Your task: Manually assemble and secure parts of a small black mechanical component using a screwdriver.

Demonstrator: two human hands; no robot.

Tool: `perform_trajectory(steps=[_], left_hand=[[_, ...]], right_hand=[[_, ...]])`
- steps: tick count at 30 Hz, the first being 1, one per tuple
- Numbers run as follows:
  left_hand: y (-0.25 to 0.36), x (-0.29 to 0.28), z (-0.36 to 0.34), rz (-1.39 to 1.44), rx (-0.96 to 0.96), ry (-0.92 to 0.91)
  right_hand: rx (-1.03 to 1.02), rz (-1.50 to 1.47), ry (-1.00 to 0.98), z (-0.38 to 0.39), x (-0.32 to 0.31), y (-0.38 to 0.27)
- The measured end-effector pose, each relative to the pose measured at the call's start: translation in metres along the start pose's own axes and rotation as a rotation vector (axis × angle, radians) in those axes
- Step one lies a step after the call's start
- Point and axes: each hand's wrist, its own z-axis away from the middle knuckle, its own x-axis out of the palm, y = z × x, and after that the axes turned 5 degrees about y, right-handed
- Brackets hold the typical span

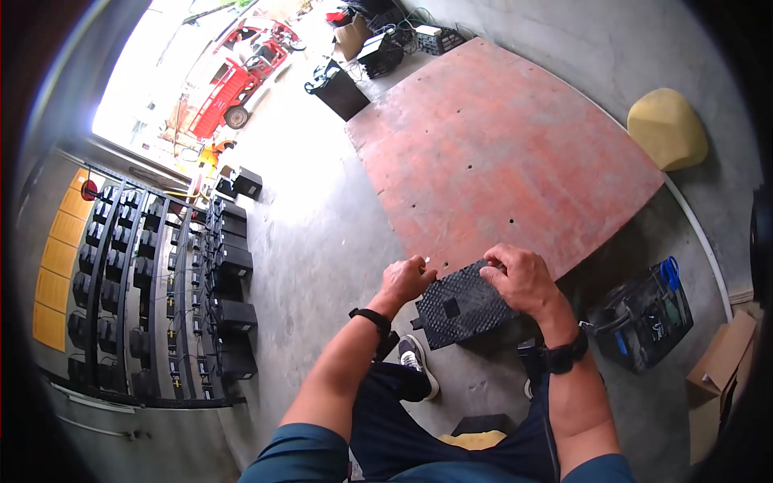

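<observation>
A black box with a raised diamond pattern on its top (463, 310) lies between my feet, at the near edge of the reddish board. My left hand (408, 280) is at the box's far left corner, its fingers curled and pressed together. A tiny pale spot shows at those fingertips, too small to name. Over the far right corner of the box hangs my right hand (522, 278), palm down with fingers bent inward. What its fingertips hold, if anything, is hidden.
The large reddish board (515, 153) covers the floor ahead. At right stand an open black tool box (644, 322) with blue-handled scissors (669, 274) and a cardboard box (721, 354). A rack of black batteries (145, 282) lines the left. A yellow foam block (667, 129) leans by the wall.
</observation>
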Motion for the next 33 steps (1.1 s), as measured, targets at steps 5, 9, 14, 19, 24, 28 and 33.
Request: perform_trajectory(steps=[5,9,14,19,24,28,33], left_hand=[[0.019,0.009,0.009,0.012,-0.294,0.114],[0.025,0.014,0.01,0.124,-0.436,0.017],[0.013,0.019,0.009,0.079,-0.281,0.161],[-0.004,0.015,0.005,0.085,-0.131,0.109],[-0.014,0.002,-0.002,0.054,0.053,0.028],[-0.012,-0.001,-0.002,0.021,0.078,-0.033],[0.008,0.009,0.012,0.088,-0.129,0.126]], right_hand=[[0.003,-0.002,-0.016,0.001,0.001,-0.002],[0.003,-0.004,-0.015,0.003,0.002,-0.002],[0.012,0.009,-0.017,0.002,0.003,-0.001],[0.026,0.011,-0.023,0.001,0.005,0.001],[0.028,0.026,-0.032,0.001,0.005,0.001],[0.045,0.013,-0.022,0.0,0.004,0.0],[0.02,0.024,-0.025,0.0,0.003,0.0]])
